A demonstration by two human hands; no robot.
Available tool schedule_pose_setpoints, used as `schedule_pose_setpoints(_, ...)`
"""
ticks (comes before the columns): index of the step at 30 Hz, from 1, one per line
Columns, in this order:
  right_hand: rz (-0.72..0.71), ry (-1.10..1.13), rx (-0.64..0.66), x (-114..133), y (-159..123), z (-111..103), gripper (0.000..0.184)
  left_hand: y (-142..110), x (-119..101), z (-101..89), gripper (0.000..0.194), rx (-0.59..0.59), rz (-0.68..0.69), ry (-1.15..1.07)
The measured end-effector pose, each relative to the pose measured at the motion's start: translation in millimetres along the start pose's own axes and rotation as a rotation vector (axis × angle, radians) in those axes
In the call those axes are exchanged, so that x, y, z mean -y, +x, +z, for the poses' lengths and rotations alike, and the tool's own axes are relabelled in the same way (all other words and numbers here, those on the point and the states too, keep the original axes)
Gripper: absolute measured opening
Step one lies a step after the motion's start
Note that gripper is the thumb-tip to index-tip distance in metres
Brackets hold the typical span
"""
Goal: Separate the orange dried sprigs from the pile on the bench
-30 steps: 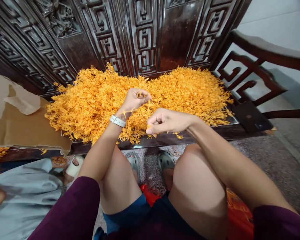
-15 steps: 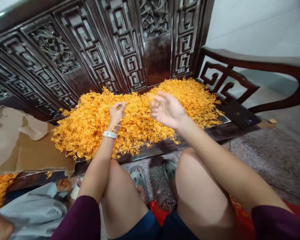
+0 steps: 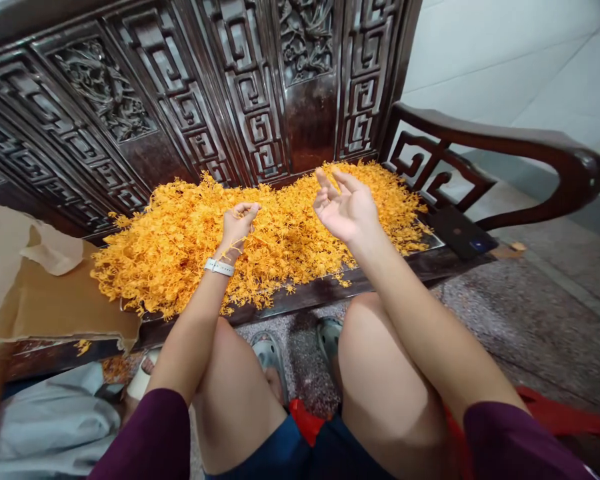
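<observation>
A wide heap of small orange plastic flower sprigs (image 3: 170,233) covers the seat of a dark carved wooden bench (image 3: 300,87). My left hand (image 3: 237,223), a white watch at its wrist, is closed in a pinch on an orange sprig just above the heap. My right hand (image 3: 347,207) hovers over the right part of the heap, palm up, fingers spread and holding nothing.
A black phone (image 3: 463,233) lies on the bench's right end beside the armrest (image 3: 505,143). Torn brown cardboard (image 3: 45,293) covers the bench's left part. Another person's light grey clothing (image 3: 45,420) shows at lower left. My knees and sandals are below, over a speckled floor.
My right hand went from a closed pinch near the bench edge up over the heap and opened, palm up. My left hand kept its pinch on a sprig. The view tilted upward.
</observation>
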State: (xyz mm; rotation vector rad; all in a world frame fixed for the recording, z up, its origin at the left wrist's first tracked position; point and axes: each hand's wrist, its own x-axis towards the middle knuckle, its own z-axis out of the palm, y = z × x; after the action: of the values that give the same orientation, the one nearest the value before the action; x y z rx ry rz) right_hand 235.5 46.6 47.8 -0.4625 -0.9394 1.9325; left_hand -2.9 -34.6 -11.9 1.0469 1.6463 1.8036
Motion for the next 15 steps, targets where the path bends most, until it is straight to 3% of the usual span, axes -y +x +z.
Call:
schedule_pose_setpoints(3, 0.099, 0.087, -0.100, -6, 5, 5, 0.014, -5, -2, 5.9, 0.035, -0.015, -0.062, -0.044)
schedule_pose_setpoints(10, -0.043, -0.050, 0.139, 3, -14, 26, 0.030, -17, -7, 8.5, 0.023, 0.056, -0.048, -0.096)
schedule_pose_setpoints(15, -0.003, -0.040, 0.023, -6, -4, 24, 0.031, -18, -3, 0.1, 0.027, 0.093, -0.049, -0.037)
